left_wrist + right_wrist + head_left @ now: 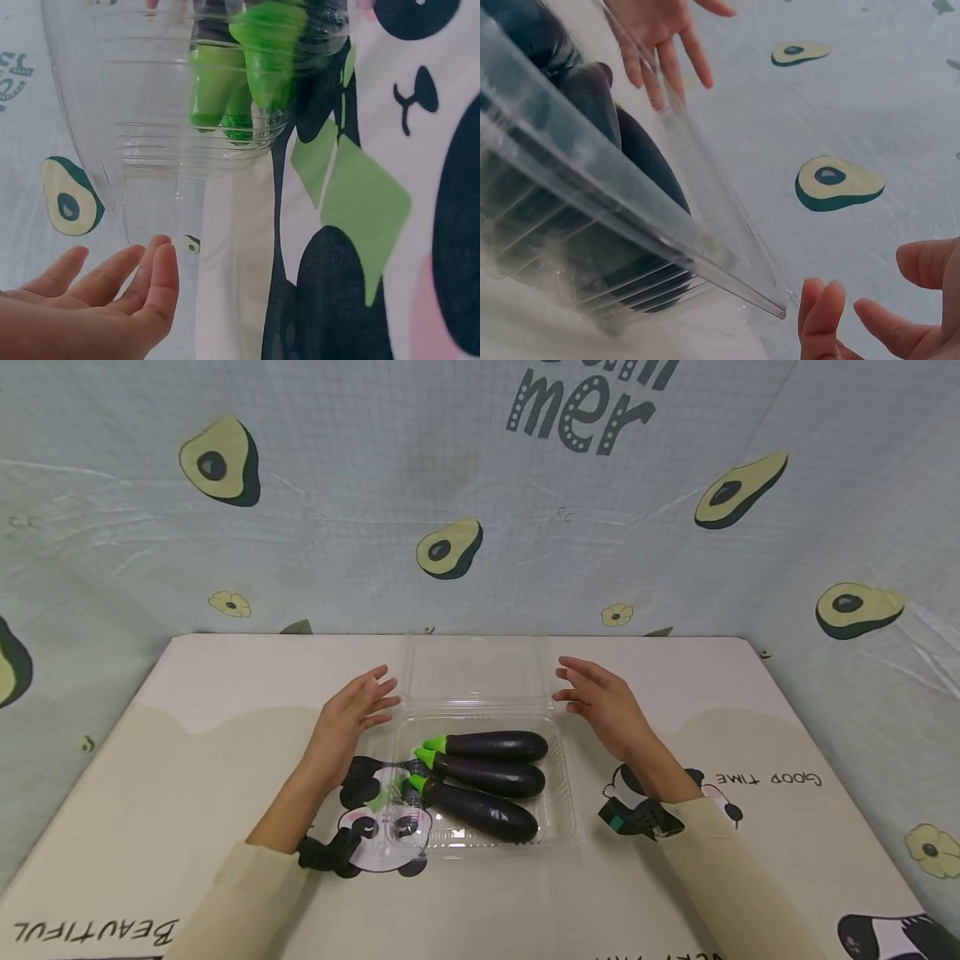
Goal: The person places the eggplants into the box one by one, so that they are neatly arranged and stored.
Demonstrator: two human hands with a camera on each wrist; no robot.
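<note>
A clear plastic clamshell box (561, 814) sits on the table with its lid (477, 668) laid back toward the wall. Inside lie three dark purple eggplants, the back one (498, 746), the middle one (491, 777) and the front one (483, 810), green stem ends to the left. Beside the lid's left edge is my left hand (352, 714), fingers spread and holding nothing. My right hand (600, 706) is at the lid's right edge, fingers loosely bent, also holding nothing. In the right wrist view its fingertips (821, 307) come close to the box's corner.
The pale table cover (187, 827) carries printed pandas and lettering. A panda print (375, 852) lies partly under the box's left side. Behind the table hangs a wall sheet (337, 527) with avocado prints. Dark straps (330, 852) are on both wrists.
</note>
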